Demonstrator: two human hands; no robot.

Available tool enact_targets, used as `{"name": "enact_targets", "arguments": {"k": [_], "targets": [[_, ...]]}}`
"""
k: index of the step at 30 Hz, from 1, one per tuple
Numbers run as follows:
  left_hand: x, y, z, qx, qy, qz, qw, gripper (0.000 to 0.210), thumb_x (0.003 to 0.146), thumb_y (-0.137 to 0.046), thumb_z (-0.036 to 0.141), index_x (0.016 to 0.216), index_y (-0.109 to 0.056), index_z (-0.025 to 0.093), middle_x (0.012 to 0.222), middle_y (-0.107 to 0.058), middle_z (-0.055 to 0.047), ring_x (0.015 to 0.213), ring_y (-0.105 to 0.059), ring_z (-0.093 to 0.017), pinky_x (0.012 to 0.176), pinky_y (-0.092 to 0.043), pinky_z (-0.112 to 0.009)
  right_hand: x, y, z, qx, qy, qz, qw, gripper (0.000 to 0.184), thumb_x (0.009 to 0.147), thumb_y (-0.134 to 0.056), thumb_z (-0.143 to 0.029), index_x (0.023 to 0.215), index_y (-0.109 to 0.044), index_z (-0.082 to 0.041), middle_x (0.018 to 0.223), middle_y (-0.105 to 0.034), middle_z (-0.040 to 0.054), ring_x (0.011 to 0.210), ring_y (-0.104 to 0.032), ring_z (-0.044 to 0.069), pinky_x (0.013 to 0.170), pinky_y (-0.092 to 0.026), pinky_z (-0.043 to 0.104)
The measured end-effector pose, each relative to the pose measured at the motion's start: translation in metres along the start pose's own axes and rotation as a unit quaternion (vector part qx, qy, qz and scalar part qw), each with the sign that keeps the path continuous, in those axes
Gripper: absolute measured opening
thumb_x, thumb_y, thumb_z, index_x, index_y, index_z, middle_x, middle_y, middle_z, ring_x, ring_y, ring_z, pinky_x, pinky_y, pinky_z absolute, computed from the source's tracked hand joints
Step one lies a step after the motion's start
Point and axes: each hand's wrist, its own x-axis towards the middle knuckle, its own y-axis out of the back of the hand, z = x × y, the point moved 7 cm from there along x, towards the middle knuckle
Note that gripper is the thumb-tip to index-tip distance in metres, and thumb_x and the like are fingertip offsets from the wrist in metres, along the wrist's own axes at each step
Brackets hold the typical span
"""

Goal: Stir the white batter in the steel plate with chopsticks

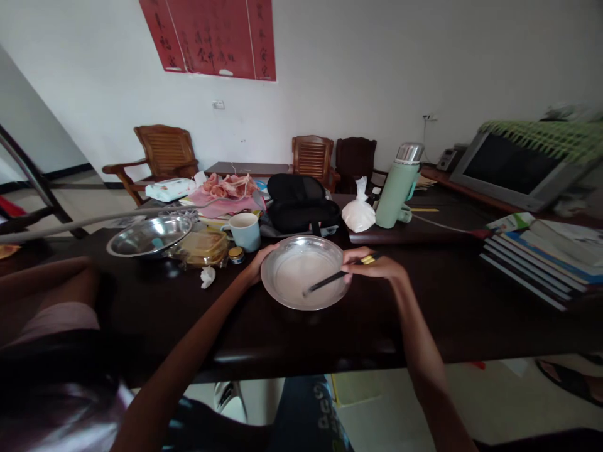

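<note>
A shallow metal bowl with a milky white mixture in it is on the dark table in front of me. My left hand grips its left rim, fingers partly hidden behind the bowl. At the right rim, my right hand is closed around dark chopsticks with gold-coloured ends. Their tips dip into the mixture, slanting down to the left. Whether the right fingers also touch the rim, I cannot tell. Behind the bowl to the right stands a knotted plastic bag of white powder.
Left of the bowl are a mug, a small jar, a plastic food box, crumpled tissue and another metal basin. A black bag, green thermos and stacked books stand around. Another person's arm rests at left.
</note>
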Motion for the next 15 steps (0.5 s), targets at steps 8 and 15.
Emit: {"name": "enact_targets", "arguments": {"k": [8,15], "targets": [[-0.003,-0.001,0.003,0.002,-0.024,0.003,1.0,0.021,0.079,-0.059,0.032,0.08,-0.071,0.014,0.064,-0.07,-0.003,0.058,-0.06,-0.017,0.06,-0.045,-0.028,-0.007,0.017,0.006,-0.032,-0.024,0.068,0.997,0.022,0.084,-0.057,-0.037,0.072,-0.056,-0.018,0.065,-0.067,0.0016,0.063,-0.062,0.015,0.064,-0.047,0.028],[0.002,0.001,0.002,-0.002,-0.033,-0.017,0.999,0.023,0.078,-0.06,0.033,0.084,-0.071,0.014,0.067,-0.071,-0.004,0.064,-0.062,-0.019,0.064,-0.046,-0.029,0.001,0.01,0.0,-0.023,0.002,0.085,0.996,0.02,0.085,-0.055,-0.037,0.076,-0.056,-0.019,0.071,-0.068,0.0007,0.069,-0.063,0.015,0.065,-0.047,0.027]]}}
